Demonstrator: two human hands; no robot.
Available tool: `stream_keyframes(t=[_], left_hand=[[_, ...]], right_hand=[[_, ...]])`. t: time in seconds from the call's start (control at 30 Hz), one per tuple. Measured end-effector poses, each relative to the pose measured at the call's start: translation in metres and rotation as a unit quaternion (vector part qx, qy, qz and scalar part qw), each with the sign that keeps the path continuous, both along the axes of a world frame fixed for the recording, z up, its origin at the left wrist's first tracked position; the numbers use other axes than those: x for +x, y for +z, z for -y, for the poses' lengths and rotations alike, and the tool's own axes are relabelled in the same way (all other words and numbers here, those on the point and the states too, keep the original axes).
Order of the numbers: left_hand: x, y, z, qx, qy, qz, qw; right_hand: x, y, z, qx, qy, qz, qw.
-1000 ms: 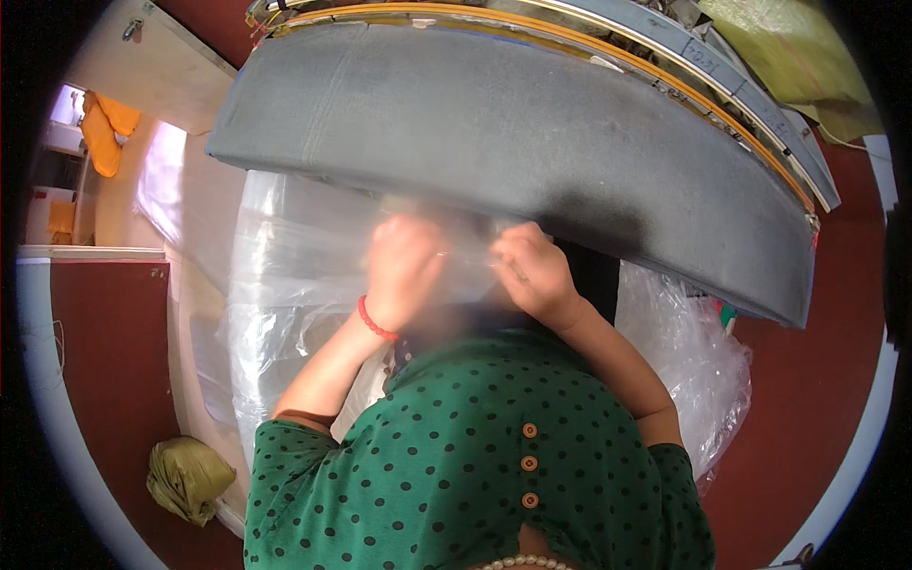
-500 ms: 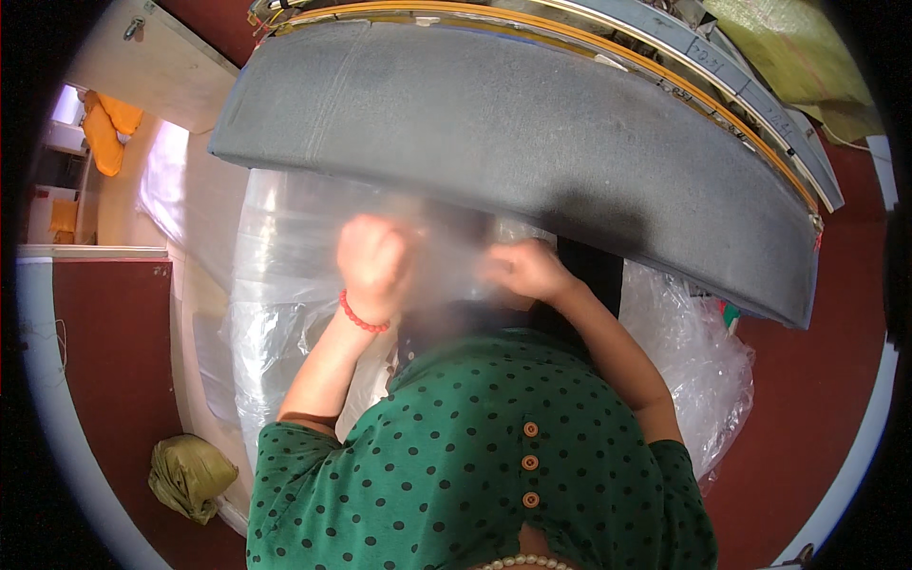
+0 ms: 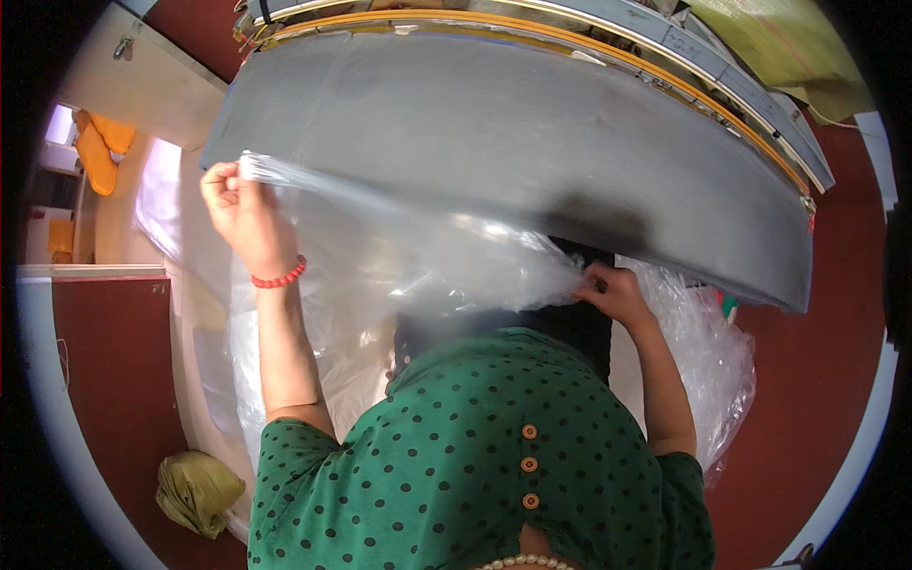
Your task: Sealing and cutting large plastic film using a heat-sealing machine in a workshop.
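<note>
A sheet of clear plastic film, perhaps a bag, (image 3: 427,252) is stretched slantwise between my hands, over my lap and the near edge of a grey cloth-covered work surface (image 3: 456,133). Its upper left corner is pinched in the closed fingers of my left hand (image 3: 249,220), raised by the surface's left end. Lower down, just off the near edge, my right hand (image 3: 616,293) grips the other end in its fingertips. Part of the film is smeared by motion. More crumpled clear plastic (image 3: 689,370) lies to the right of my body.
Along the surface's far edge run a yellow strip (image 3: 532,21) and a pale metal rail (image 3: 703,57). A yellow-green sack (image 3: 774,57) stands at the back right. An olive bag (image 3: 198,492) sits at the lower left, by a dark red panel (image 3: 109,370). Orange items (image 3: 95,157) lie farther left.
My hands, blurred and close together half a second ago, are now wide apart. The left has gone up and left, the right rightward and slightly down, with the film drawn out between them.
</note>
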State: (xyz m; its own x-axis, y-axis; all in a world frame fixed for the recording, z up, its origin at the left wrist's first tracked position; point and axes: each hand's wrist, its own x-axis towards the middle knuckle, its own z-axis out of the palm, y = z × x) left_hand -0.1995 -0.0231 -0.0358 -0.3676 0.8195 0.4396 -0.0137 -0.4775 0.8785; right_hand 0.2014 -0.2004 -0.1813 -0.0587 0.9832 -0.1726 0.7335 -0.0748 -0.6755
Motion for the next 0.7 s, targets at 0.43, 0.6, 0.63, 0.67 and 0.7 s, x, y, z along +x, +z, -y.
stream_keyframes(t=[0.43,0.6,0.63,0.67,0.7], left_hand=[[-0.005,0.018,-0.023,0.076,0.023,-0.057,0.995],[-0.003,0.026,-0.033,0.064,0.01,-0.04,0.997],[-0.005,0.026,-0.037,0.054,0.009,-0.023,0.998],[-0.014,0.03,-0.038,0.057,0.01,-0.025,0.998],[-0.022,0.028,-0.04,0.061,0.011,-0.051,0.997]], right_hand=[[0.061,0.084,0.045,0.157,-0.142,0.24,0.948],[0.014,0.069,0.025,0.158,-0.039,-0.03,0.986],[0.01,0.07,0.028,0.033,-0.057,-0.16,0.985],[0.013,0.074,0.031,0.035,-0.055,-0.162,0.985],[0.025,0.078,0.039,0.003,-0.102,-0.153,0.983]])
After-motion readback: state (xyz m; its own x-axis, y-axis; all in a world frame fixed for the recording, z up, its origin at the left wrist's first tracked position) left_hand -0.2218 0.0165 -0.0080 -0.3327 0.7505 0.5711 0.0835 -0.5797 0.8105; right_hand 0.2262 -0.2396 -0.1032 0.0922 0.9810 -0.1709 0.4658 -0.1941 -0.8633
